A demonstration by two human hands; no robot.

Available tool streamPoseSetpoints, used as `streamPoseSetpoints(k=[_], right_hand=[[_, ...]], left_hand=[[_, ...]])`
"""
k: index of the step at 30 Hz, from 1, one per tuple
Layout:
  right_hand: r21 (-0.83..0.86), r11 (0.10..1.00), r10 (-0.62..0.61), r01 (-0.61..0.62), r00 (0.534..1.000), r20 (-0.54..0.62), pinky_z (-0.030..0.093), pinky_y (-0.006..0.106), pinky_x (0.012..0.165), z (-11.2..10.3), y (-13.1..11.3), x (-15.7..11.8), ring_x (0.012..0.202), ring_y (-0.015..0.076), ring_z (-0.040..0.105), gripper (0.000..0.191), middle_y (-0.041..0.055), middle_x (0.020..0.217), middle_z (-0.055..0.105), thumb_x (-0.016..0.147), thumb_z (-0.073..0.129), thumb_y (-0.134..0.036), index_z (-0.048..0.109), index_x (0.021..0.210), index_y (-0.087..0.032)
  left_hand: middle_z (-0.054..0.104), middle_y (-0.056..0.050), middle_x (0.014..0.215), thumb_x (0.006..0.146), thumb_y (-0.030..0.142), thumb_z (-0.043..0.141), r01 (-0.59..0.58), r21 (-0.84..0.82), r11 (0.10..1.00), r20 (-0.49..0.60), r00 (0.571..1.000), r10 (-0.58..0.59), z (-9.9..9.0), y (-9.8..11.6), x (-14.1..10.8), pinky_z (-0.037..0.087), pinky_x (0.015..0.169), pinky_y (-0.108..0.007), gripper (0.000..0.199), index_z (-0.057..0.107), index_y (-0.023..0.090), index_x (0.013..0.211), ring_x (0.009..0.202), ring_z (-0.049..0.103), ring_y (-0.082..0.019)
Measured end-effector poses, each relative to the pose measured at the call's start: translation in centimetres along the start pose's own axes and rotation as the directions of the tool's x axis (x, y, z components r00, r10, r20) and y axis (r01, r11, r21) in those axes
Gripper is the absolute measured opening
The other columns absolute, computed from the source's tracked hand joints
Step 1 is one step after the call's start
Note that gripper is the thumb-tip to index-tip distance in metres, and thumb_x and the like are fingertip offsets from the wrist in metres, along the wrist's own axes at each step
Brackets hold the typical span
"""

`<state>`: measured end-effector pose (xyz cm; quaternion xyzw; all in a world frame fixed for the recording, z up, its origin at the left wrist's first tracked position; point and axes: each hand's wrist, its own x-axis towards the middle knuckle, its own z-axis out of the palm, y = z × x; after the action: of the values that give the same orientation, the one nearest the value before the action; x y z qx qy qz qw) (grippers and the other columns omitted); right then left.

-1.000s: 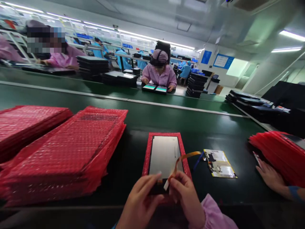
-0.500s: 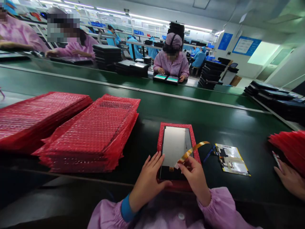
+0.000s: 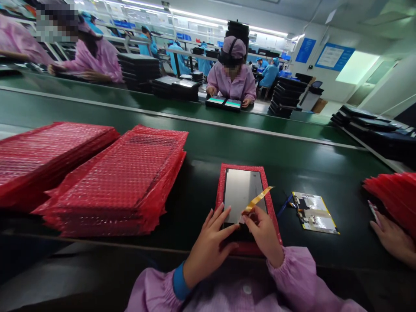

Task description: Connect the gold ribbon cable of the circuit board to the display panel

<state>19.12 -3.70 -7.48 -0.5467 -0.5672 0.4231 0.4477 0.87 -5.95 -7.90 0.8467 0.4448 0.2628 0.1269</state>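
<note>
A display panel (image 3: 240, 186) lies on a red bubble-wrap bag (image 3: 219, 190) in front of me, its pale back side up. My left hand (image 3: 209, 240) rests over the panel's lower left with fingers spread, the index fingertip at the panel's lower middle. Between thumb and fingers, my right hand (image 3: 264, 234) pinches the near end of an orange flex cable (image 3: 258, 199). That cable's other end sticks up free over the panel's right side. The exact spot beneath my fingertips is hidden. To the right lies a silvery battery pack (image 3: 320, 212) with yellow edges and a blue strip (image 3: 284, 205) beside it.
Tall piles of red bubble-wrap bags (image 3: 120, 173) stand on the left. At right, another person's hand (image 3: 393, 238) is near more red bags (image 3: 393, 195). Beyond the green bench (image 3: 208, 145), a co-worker (image 3: 231, 78) sits behind lit screens, between black stacks (image 3: 286, 97).
My left index finger has stretched right to the panel's lower middle. The cable has shifted slightly left, its free end now further from the battery pack. The view has moved a little.
</note>
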Motion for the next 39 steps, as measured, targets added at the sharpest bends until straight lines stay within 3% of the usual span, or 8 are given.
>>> streamPoseSetpoints(k=[9,14,18,25,39], right_hand=[[-0.020,0.999,-0.025,0.026,0.998,0.056,0.048,0.035,0.074,0.05,0.03,-0.25,0.080,0.0229,0.063,0.023,0.0060,0.085,0.068,0.085,0.055,-0.039,0.062,0.091,-0.018],[-0.052,0.997,-0.054,0.058,0.995,0.085,0.048,0.033,0.074,0.16,-0.33,-0.30,0.080,0.0217,0.062,0.017,0.0050,0.086,0.068,0.086,0.055,-0.034,0.063,0.088,-0.019],[-0.066,0.995,-0.069,0.077,0.991,0.114,0.048,0.033,0.076,0.18,-0.44,-0.27,0.083,0.0217,0.063,0.015,0.0049,0.088,0.067,0.087,0.054,-0.031,0.063,0.088,-0.019],[-0.085,0.994,-0.063,0.074,0.991,0.122,0.047,0.033,0.078,0.27,-0.39,-0.25,0.084,0.0218,0.063,0.014,0.0047,0.087,0.066,0.087,0.053,-0.031,0.063,0.087,-0.020],[-0.141,0.985,-0.078,0.095,0.989,0.122,0.047,0.033,0.076,0.36,-0.34,-0.13,0.082,0.0218,0.063,0.013,0.0047,0.087,0.068,0.086,0.055,-0.027,0.065,0.089,-0.019]], left_hand=[[0.045,-0.008,0.150,0.073,0.008,0.074,0.113,-0.142,0.983,0.102,0.990,-0.099,-0.25,-0.15,0.25,0.031,0.112,-0.066,0.047,0.068,0.031,0.114,0.144,0.030,-0.033],[0.053,-0.009,0.143,0.074,0.008,0.072,0.007,-0.105,0.994,-0.039,0.999,-0.011,-0.14,-0.04,-0.26,0.036,0.108,-0.068,0.033,0.074,0.029,0.100,0.138,0.040,-0.035],[0.062,-0.008,0.133,0.079,0.013,0.069,-0.081,-0.059,0.995,-0.126,0.989,0.073,-0.15,-0.03,-0.54,0.044,0.102,-0.064,0.028,0.074,0.031,0.100,0.128,0.052,-0.033],[0.070,-0.005,0.112,0.079,0.012,0.068,-0.102,-0.105,0.989,-0.168,0.982,0.084,-0.40,0.13,-0.27,0.051,0.095,-0.054,0.024,0.075,0.029,0.095,0.106,0.063,-0.026],[0.070,-0.005,0.113,0.080,0.014,0.067,-0.099,-0.096,0.990,-0.154,0.985,0.084,-0.31,0.12,-0.31,0.049,0.097,-0.055,0.024,0.074,0.028,0.097,0.106,0.063,-0.026]])
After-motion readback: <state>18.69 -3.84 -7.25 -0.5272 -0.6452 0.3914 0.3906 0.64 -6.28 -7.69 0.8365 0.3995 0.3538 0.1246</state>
